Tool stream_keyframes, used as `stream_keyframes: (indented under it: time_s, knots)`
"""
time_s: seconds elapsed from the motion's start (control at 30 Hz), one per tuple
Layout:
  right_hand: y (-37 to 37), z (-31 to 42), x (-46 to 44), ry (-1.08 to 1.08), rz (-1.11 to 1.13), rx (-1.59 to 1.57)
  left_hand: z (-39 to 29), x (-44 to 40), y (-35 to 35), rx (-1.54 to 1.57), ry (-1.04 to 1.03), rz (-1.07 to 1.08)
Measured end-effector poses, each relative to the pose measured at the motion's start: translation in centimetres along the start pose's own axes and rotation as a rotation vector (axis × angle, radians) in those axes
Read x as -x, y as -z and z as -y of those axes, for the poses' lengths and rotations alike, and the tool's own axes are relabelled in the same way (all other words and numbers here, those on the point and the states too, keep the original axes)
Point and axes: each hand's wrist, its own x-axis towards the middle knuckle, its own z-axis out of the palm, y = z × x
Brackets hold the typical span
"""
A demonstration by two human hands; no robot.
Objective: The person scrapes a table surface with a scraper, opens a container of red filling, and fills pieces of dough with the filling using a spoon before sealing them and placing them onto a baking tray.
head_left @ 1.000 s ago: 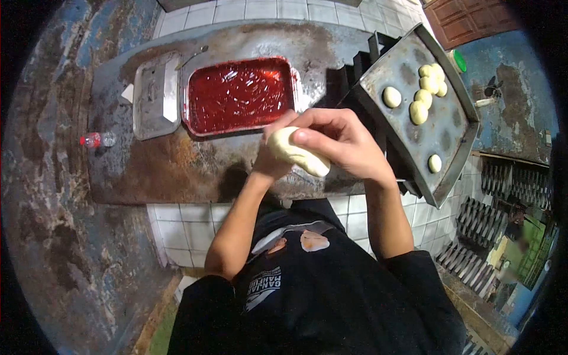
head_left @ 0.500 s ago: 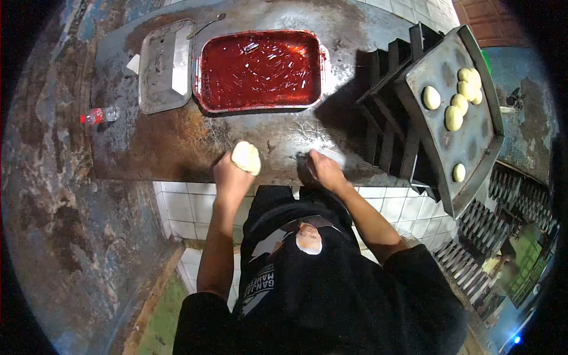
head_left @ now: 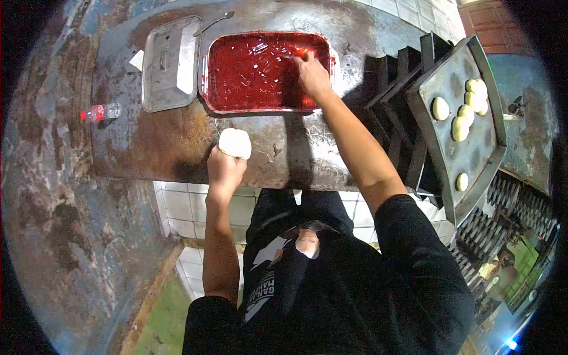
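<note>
My left hand (head_left: 225,171) is closed around a pale, rounded piece of dough (head_left: 235,142) just above the near part of the metal table. The dough bulges out past my fingers. My right hand (head_left: 313,78) reaches over the right half of a rectangular metal pan (head_left: 266,110) with glossy red filling (head_left: 254,74) in it. Its fingers are bent together at the filling's surface; anything between them is too small or hidden to make out.
Left of the pan lie a metal lid (head_left: 155,65) and a spoon (head_left: 218,21). A small red-capped plastic bottle (head_left: 102,112) lies farther left. To the right, a baking tray (head_left: 445,139) holding several dough balls (head_left: 460,128) rests tilted on stacked black trays (head_left: 395,97).
My right hand has moved from the table's near edge forward to the filling pan. My left hand, with the dough, has shifted slightly left and forward.
</note>
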Motion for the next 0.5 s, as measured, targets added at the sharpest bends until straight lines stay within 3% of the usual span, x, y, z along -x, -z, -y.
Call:
stream_keyframes:
  time_s: [0.2,0.3,0.33,0.4,0.47,0.5]
  knots:
    - [1.5,0.5,3.9,-0.031,0.110,-0.109,-1.8,-1.3,1.6,-0.135,0.045,-0.035]
    - [5.4,0.6,5.5,-0.106,0.513,-0.866,-1.4,-3.0,0.8,-0.191,0.130,-0.006]
    - [6.9,1.2,6.6,-0.103,0.510,-0.865,-1.1,-3.6,0.1,-0.190,0.127,-0.010]
    - [9.1,2.6,8.7,-0.068,0.486,-1.148,-0.7,-4.7,-1.2,0.050,0.017,-0.057]
    - [11.7,4.4,10.7,-0.045,0.434,-1.139,-2.3,-5.7,-1.8,0.239,-0.004,-0.034]
    - [12.8,5.2,11.6,0.103,0.294,-0.966,-3.6,-6.0,-1.9,0.295,-0.002,-0.013]
